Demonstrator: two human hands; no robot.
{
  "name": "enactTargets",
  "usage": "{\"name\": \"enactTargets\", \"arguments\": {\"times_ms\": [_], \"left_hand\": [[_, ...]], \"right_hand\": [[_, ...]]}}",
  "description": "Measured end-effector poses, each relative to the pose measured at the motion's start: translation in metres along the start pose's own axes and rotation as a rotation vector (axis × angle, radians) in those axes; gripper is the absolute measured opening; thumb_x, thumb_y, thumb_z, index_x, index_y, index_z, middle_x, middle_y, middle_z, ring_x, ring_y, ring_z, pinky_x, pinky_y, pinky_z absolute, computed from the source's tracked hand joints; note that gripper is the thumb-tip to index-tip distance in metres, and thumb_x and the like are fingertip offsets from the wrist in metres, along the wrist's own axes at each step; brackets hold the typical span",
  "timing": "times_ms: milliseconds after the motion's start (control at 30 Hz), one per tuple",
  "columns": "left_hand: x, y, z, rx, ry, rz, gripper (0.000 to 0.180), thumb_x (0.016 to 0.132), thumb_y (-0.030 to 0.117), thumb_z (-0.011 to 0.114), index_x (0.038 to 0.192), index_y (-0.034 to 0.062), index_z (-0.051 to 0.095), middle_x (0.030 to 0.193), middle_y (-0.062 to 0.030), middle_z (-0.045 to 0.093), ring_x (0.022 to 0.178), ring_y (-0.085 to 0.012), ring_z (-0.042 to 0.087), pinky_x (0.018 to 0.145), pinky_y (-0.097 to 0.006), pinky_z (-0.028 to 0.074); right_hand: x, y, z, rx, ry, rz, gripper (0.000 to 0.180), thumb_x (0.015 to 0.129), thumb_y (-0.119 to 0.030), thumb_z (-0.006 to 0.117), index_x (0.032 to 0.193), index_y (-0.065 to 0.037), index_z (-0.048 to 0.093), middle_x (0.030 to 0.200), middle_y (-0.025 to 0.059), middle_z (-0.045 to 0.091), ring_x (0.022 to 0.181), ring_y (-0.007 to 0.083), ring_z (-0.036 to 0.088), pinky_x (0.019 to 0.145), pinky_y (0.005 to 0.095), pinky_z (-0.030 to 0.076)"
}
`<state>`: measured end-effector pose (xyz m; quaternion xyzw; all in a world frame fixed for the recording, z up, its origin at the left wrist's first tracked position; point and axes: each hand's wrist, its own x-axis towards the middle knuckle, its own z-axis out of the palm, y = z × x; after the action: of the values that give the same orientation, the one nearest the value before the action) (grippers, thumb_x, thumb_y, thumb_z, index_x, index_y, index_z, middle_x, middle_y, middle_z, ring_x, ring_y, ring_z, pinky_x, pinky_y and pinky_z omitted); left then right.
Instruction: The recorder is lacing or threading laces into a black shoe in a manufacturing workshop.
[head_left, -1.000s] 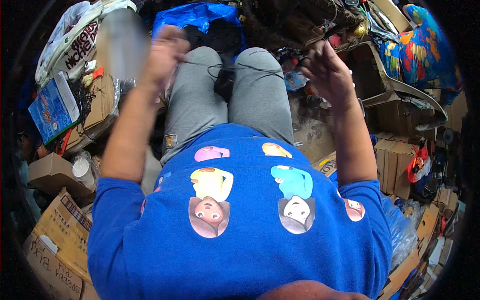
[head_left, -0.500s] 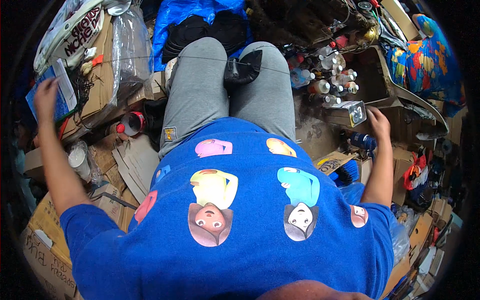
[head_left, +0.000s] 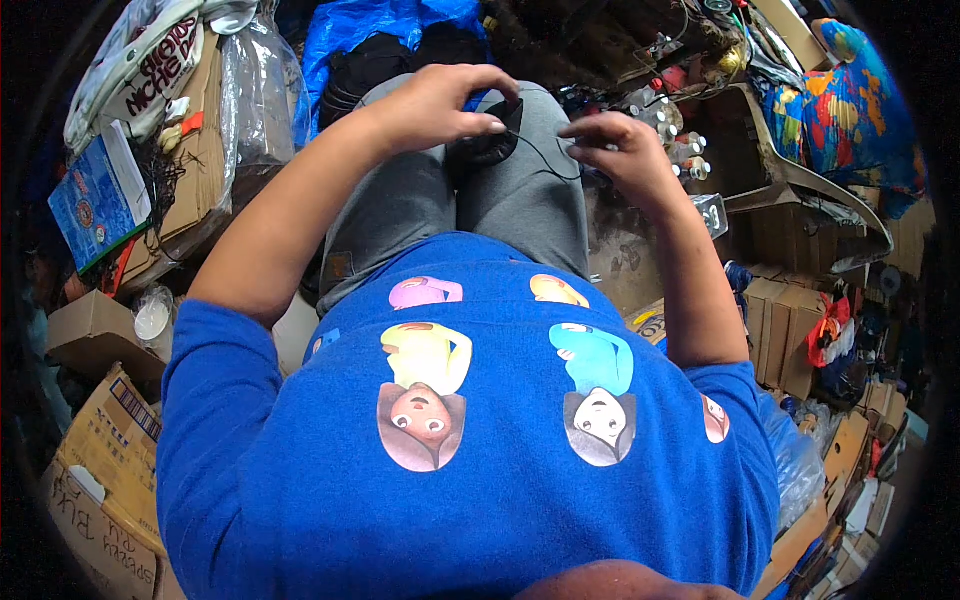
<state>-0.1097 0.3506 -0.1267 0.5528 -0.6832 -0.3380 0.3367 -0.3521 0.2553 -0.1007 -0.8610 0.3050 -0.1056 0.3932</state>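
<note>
A small black pouch-like piece (head_left: pixel 490 148) lies between my thighs on the grey trousers (head_left: pixel 545 205). My left hand (head_left: pixel 455 108) arches over it from the left, thumb and curled fingers apart, hiding its upper part. By the left thumb tip a thin dark cord (head_left: pixel 545 160) starts and runs slack down across my right thigh; whether the thumb touches it I cannot tell. Just to the right, my right hand (head_left: pixel 622 152) hovers at the thigh's outer edge. Its thumb and forefinger point toward the left hand with a gap between them, above the cord's lower end.
Several capped bottles (head_left: pixel 690 150) and a clear-sided box (head_left: pixel 710 215) stand beyond my right hand. A curved frame (head_left: pixel 815 190) juts out at the right. On the left are flattened cardboard (head_left: pixel 195 180), a blue booklet (head_left: pixel 98 200) and a brown carton (head_left: pixel 95 330). Blue plastic (head_left: pixel 375 22) lies ahead.
Both hands have swung inward from far left and far right to meet over my lap. The cord, which was stretched wide across my thighs, now hangs slack and short by the black piece.
</note>
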Motion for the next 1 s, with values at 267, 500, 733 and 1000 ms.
{"name": "enactTargets", "arguments": {"times_ms": [267,500,733,1000], "left_hand": [[0.035,-0.008,0.001,-0.004,-0.288,-0.023,0.021,0.077,0.017,0.069,0.091,0.0023,0.064,0.088,-0.0069,0.055,0.088,-0.0192,0.055,0.078,-0.031,0.043],[0.042,-0.020,0.007,-0.239,-0.353,-0.148,0.024,0.076,0.018,0.069,0.093,0.0012,0.065,0.084,-0.0037,0.062,0.084,-0.0130,0.056,0.079,-0.028,0.043],[0.036,-0.028,0.011,-0.424,-0.389,-0.112,0.031,0.078,0.018,0.066,0.105,0.0013,0.064,0.091,-0.0060,0.064,0.087,-0.0142,0.056,0.085,-0.028,0.041],[0.041,-0.026,0.012,-0.184,-0.507,-0.025,0.035,0.081,0.015,0.059,0.115,0.0082,0.061,0.102,-0.0090,0.061,0.099,-0.0199,0.051,0.093,-0.030,0.035]], "right_hand": [[0.031,0.002,0.008,-0.217,0.033,-0.186,0.015,0.069,-0.011,0.073,0.084,-0.011,0.070,0.081,0.0064,0.060,0.076,0.0185,0.061,0.068,0.0294,0.049],[0.033,0.008,0.015,-0.145,-0.057,-0.146,0.016,0.068,-0.010,0.073,0.084,-0.013,0.071,0.079,0.0049,0.058,0.077,0.0176,0.060,0.067,0.0277,0.048],[0.006,0.021,0.034,0.109,0.076,-0.072,0.023,0.069,-0.006,0.071,0.090,-0.013,0.070,0.075,0.0036,0.055,0.069,0.0134,0.056,0.062,0.0272,0.045],[-0.008,-0.014,0.036,-0.606,0.198,-0.329,0.016,0.072,-0.007,0.058,0.081,-0.016,0.069,0.076,0.0066,0.055,0.073,0.0245,0.056,0.070,0.0359,0.041]]}}
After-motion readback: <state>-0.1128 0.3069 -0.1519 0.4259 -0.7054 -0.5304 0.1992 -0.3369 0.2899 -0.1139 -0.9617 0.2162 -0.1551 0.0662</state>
